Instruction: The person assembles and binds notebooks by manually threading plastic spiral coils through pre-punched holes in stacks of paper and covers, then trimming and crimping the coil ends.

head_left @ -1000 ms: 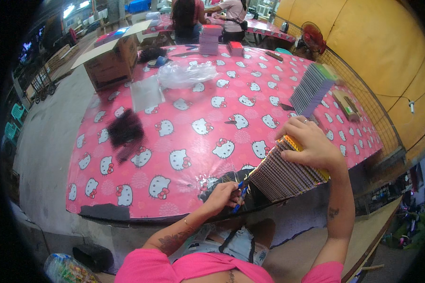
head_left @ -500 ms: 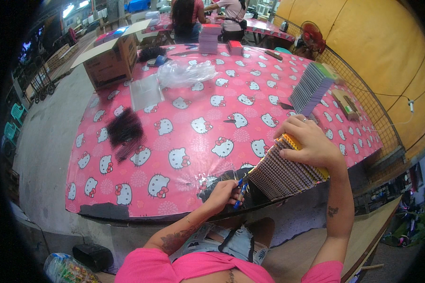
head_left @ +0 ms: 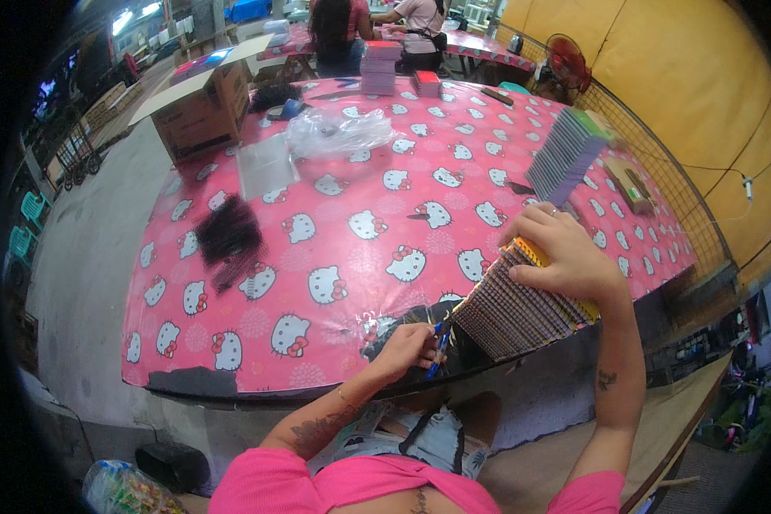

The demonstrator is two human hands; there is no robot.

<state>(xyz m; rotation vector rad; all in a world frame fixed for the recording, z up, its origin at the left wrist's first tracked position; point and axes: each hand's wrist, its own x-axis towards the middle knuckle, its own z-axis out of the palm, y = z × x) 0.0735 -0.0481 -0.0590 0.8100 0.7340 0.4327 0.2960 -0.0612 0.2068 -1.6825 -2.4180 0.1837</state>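
At the table's near edge stands a leaning stack of spiral-bound notebooks [head_left: 518, 310] with yellow covers, their coil spines turned towards me. My right hand [head_left: 561, 253] is clamped over the top of this stack, thumb on the spine side and fingers on the far side. Blue-handled pliers [head_left: 439, 349] are gripped in my left hand [head_left: 409, 349], with their jaws at the stack's left corner by the coil ends. Exactly what the jaws touch is too small to make out.
Another notebook stack [head_left: 567, 156] stands beyond my right hand. Black plastic coils [head_left: 229, 231] lie at left, near clear plastic bags [head_left: 334, 133] and a cardboard box [head_left: 201, 116]. Red-topped stacks [head_left: 379, 68] stand at the far edge. Two people work at another table behind.
The pliers' handles look closer together than before, with the jaws still at the same corner. My right hand keeps its hold on the stack. The whole view has shifted slightly.
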